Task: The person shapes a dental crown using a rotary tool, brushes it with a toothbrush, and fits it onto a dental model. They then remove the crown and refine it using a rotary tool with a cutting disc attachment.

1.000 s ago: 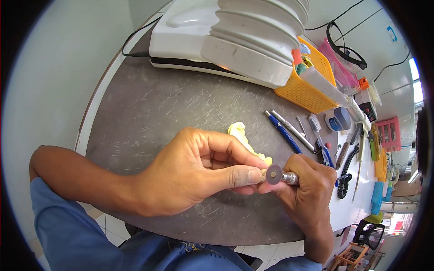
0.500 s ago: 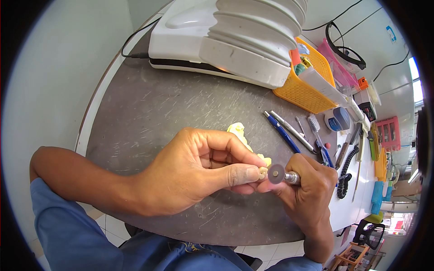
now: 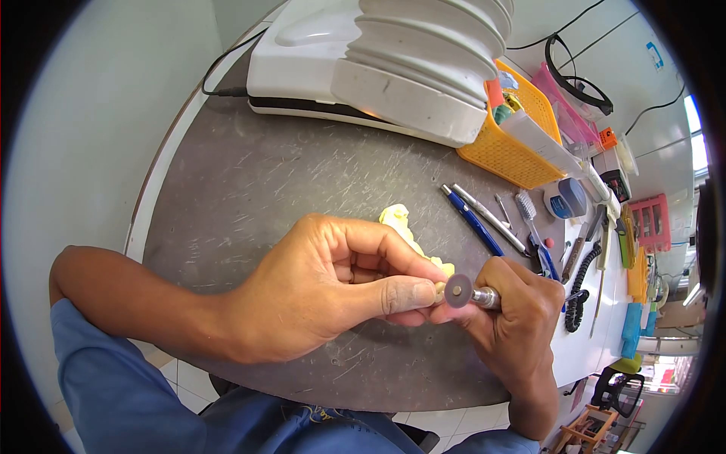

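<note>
Between its thumb and index finger, my left hand [image 3: 321, 284] pinches a small cream-coloured, tooth-like dental crown [image 3: 439, 290], mostly covered by the fingertips and the disc. My right hand [image 3: 523, 321] is wrapped round a metal rotary handpiece [image 3: 488, 298]. On the handpiece's tip sits a round grey-mauve grinding disc [image 3: 458, 290], its face overlapping the crown's edge in this view. The fingertips of both hands meet just below the disc. Behind my left hand, a pale yellow dental cast [image 3: 396, 218] lies on the grey bench, partly hidden by the fingers.
A white machine with a ribbed hose [image 3: 412, 91] stands at the back. Right of it is a yellow basket [image 3: 514, 151] with assorted items. A blue pen [image 3: 473, 221], a silver pen [image 3: 491, 219], a brush [image 3: 527, 208] and a coiled black cord [image 3: 578, 299] lie to the right.
The grinding disc has shifted slightly left and up, now covering more of the crown. Both hands otherwise keep their places and grips.
</note>
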### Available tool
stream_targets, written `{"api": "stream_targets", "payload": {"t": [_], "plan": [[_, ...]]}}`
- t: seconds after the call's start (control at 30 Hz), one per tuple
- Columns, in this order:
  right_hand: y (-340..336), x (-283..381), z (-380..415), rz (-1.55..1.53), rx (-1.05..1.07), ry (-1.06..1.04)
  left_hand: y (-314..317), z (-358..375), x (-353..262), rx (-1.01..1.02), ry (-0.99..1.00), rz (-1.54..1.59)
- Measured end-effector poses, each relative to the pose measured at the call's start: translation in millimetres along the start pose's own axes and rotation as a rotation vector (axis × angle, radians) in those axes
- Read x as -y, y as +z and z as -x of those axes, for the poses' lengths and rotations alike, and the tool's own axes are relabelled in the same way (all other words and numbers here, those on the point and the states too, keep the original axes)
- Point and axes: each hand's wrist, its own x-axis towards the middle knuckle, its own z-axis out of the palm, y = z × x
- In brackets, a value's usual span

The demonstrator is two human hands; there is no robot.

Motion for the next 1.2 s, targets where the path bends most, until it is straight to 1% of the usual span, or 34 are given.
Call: {"api": "stream_targets", "payload": {"t": [1.07,1.2], "plan": [[-0.8,2.0,-0.7,0.000,0.026,-0.007,1.8,0.4,-1.4,0.005,0.006,0.021],[-1.7,0.9,-1.2,0.029,0.033,-0.041,1.5,0.3,-0.7,0.006,0.017,0.025]]}}
